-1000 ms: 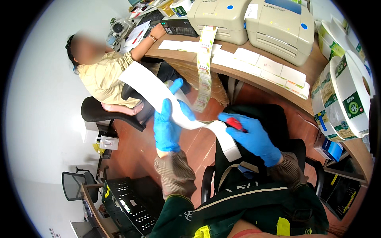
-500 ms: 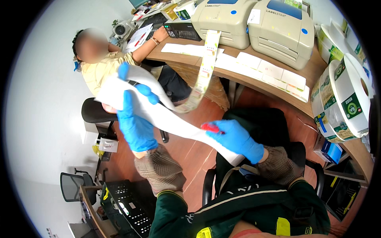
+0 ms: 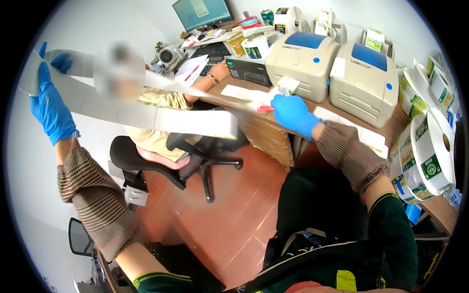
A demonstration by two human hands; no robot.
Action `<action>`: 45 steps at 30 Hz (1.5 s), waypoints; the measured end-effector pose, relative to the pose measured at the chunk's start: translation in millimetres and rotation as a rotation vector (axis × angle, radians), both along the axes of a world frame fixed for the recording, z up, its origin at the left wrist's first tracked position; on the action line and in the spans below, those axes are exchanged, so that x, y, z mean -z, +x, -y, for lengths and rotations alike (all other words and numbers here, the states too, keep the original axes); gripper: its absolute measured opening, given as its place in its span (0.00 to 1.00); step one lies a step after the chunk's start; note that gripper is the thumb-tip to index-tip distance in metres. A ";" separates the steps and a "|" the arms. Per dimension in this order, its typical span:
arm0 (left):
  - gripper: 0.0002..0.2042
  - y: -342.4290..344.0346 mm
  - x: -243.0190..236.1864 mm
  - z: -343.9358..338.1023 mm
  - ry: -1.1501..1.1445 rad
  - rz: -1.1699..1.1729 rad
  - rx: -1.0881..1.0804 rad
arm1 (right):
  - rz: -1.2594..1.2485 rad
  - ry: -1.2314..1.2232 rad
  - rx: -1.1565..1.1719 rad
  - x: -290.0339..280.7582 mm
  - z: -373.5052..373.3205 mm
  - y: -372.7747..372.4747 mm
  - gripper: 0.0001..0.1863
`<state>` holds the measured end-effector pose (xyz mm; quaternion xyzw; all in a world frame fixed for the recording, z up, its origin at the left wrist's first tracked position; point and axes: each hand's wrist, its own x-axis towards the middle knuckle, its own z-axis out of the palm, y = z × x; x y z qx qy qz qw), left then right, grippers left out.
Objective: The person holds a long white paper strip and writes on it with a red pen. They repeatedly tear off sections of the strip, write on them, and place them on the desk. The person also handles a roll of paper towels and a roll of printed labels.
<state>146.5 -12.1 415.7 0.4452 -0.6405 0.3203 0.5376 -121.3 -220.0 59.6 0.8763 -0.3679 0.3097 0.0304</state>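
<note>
My left hand (image 3: pixel 53 105), in a blue glove, is raised at the far left with its fingers closed round a long white label strip (image 3: pixel 146 112). One band of the strip stretches toward the desk, and another ends in a bend at mid-view. My right hand (image 3: pixel 295 116), also gloved in blue, is at the desk edge in front of the left label printer (image 3: pixel 305 66). A small red object (image 3: pixel 265 108) shows under its fingers; its kind is unclear. Just above these fingers, a short printed label end (image 3: pixel 287 86) comes out of the printer.
A second label printer (image 3: pixel 365 83) stands to the right, beside large label rolls (image 3: pixel 425 154). A person in a yellow top (image 3: pixel 168 99) sits behind the strip on a black chair (image 3: pixel 146 158). A monitor (image 3: pixel 202 14) is at the back.
My left hand has moved up and far left, drawing the strip out. My right hand has risen to the printer. The printed strip no longer hangs in a curve below the desk.
</note>
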 end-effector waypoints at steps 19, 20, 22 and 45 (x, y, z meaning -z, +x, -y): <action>0.23 73.6 -47.2 13.4 0.124 -0.155 -0.049 | -0.110 0.128 0.016 21.2 11.1 37.9 0.14; 0.23 75.6 -40.2 18.6 0.121 -0.186 -0.030 | -0.150 0.152 0.092 20.8 14.8 40.9 0.16; 0.23 71.9 -29.3 24.5 0.112 -0.226 -0.005 | -0.045 0.109 0.070 25.9 13.0 55.3 0.17; 0.23 153.7 -20.8 12.4 0.415 -0.332 -0.196 | -0.101 0.418 -0.505 -15.3 -113.0 -13.1 0.07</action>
